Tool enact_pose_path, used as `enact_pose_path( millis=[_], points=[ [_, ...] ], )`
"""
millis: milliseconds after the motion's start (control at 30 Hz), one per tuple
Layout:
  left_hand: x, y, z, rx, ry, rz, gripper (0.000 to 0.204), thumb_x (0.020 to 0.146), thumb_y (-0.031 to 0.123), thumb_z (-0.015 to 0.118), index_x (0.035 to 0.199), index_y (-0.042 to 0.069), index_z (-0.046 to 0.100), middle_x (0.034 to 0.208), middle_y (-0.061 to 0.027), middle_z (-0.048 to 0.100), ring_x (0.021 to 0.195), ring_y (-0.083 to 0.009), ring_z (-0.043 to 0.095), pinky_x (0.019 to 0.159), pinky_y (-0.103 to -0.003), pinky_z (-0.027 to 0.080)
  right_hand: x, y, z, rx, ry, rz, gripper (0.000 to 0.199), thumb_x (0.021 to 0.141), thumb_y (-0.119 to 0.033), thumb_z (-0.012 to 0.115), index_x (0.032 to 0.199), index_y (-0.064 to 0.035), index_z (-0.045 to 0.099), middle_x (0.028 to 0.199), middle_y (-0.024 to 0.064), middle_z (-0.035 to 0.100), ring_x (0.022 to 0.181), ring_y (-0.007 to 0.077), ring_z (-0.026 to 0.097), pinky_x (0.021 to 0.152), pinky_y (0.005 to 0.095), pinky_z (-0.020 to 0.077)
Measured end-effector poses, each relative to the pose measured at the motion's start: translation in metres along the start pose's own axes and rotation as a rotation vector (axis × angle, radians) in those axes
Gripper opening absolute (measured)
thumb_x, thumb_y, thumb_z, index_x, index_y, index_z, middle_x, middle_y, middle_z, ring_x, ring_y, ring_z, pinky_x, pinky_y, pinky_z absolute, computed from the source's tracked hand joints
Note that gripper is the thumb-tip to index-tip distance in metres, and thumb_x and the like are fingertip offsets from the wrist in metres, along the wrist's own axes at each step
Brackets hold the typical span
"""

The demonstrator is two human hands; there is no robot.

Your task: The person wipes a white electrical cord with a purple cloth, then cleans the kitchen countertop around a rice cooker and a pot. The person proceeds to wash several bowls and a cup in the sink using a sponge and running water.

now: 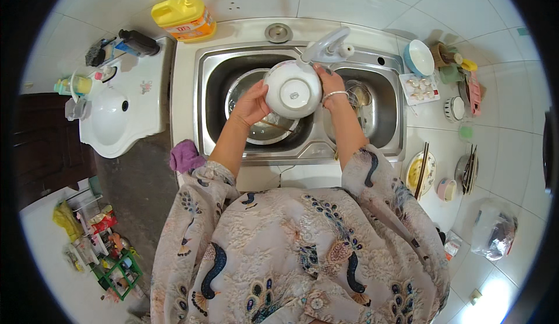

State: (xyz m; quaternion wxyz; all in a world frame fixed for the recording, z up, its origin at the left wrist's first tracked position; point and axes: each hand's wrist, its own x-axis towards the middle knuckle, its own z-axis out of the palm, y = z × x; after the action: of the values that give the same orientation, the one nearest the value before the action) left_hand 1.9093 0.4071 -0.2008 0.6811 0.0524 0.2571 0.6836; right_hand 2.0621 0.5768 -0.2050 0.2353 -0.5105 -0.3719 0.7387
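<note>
A white bowl (293, 95) is tipped so that its round foot faces me, held between my two hands over the double sink (314, 154). My left hand (251, 104) grips its left rim, and my right hand (330, 81), with a bracelet at the wrist, grips the right rim. Just above the bowl is the faucet (327, 46). Below it, in the left basin, a metal basin (234, 95) holds water and what looks like chopsticks (275, 126). Some dishes (359, 95) sit in the right basin, partly hidden by my right forearm. The bowl's inside is out of sight.
A yellow detergent jug (185, 18) stands behind the sink at left. A purple cloth (186, 156) lies at the counter's left edge. To the right are a light blue bowl (418, 58), a white tray (420, 89) and a plate with chopsticks (420, 172). A washbasin (110, 120) stands far left.
</note>
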Motion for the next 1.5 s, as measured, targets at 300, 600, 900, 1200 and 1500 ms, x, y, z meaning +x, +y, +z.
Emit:
enact_pose_path(
  millis=[300,600,900,1200,1500],
  points=[
    [0.003,-0.004,0.001,0.537,0.473,0.361,0.021,0.091,0.018,0.052,0.101,0.003,0.061,0.088,-0.0005,0.061,0.077,-0.0082,0.054,0.071,-0.023,0.043,-0.037,0.002,0.063,-0.813,-0.412,-1.028,0.032,0.084,-0.014,0.056,0.115,-0.0142,0.059,0.125,0.0132,0.051,0.112,0.0288,0.049,0.096,0.0358,0.0381],
    [0.001,-0.020,0.022,0.468,0.583,0.430,0.023,0.092,0.019,0.051,0.103,0.001,0.058,0.095,-0.0034,0.061,0.085,-0.0111,0.055,0.074,-0.025,0.045,-0.028,0.005,0.067,-0.860,-0.280,-1.176,0.030,0.079,-0.008,0.054,0.109,-0.0109,0.059,0.114,0.0115,0.056,0.102,0.0324,0.053,0.088,0.0416,0.0429],
    [-0.002,-0.002,-0.015,-0.291,0.654,0.406,0.036,0.098,0.021,0.030,0.124,-0.001,0.042,0.129,-0.0135,0.046,0.119,-0.0282,0.044,0.104,-0.046,0.031,-0.083,0.072,0.026,-0.544,-0.167,-0.636,0.033,0.086,-0.008,0.048,0.119,-0.0066,0.053,0.124,0.0115,0.051,0.120,0.0283,0.043,0.101,0.0355,0.0325],
    [0.005,-0.021,0.014,-0.136,0.577,0.409,0.035,0.098,0.021,0.032,0.123,0.001,0.044,0.124,-0.0110,0.051,0.116,-0.0256,0.047,0.104,-0.045,0.032,-0.058,0.033,0.040,-0.750,-0.154,-1.015,0.030,0.085,-0.010,0.050,0.114,-0.0034,0.055,0.115,0.0157,0.056,0.109,0.0328,0.050,0.098,0.0384,0.0356],
    [0.012,-0.026,-0.001,0.010,0.431,0.442,0.034,0.094,0.020,0.035,0.118,0.000,0.048,0.119,-0.0128,0.054,0.111,-0.0251,0.050,0.098,-0.039,0.037,-0.075,0.033,0.058,-0.819,-0.105,-1.196,0.029,0.083,-0.007,0.050,0.111,-0.0040,0.057,0.114,0.0167,0.056,0.110,0.0330,0.049,0.102,0.0406,0.0301]
  ],
)
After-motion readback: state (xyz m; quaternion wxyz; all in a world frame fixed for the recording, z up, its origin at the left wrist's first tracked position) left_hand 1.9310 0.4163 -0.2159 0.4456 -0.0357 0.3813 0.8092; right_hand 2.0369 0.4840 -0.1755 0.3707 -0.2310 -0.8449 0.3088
